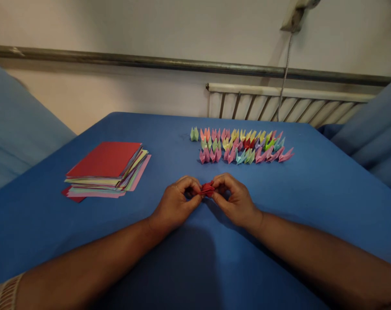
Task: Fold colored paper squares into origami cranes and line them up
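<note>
A small folded red paper figure [208, 189] is held between my two hands, just above the blue table. My left hand [179, 200] pinches its left end between thumb and fingers. On the other side, my right hand [236, 200] grips the right end in the same kind of pinch. Parts of the paper are covered by my fingertips. Beyond my hands stand rows of folded paper cranes [230, 155] in pink, yellow, green, red and blue. To the left lies a stack of coloured paper sheets [106, 159] with a red sheet on top.
The blue table [169, 137] reaches toward a wall with a metal pipe [169, 63] and a white radiator [256, 90]. A cord [286, 71] hangs down at the right. Blue cloth [14, 125] hangs at both sides. A red paper corner [75, 196] sticks out under the stack.
</note>
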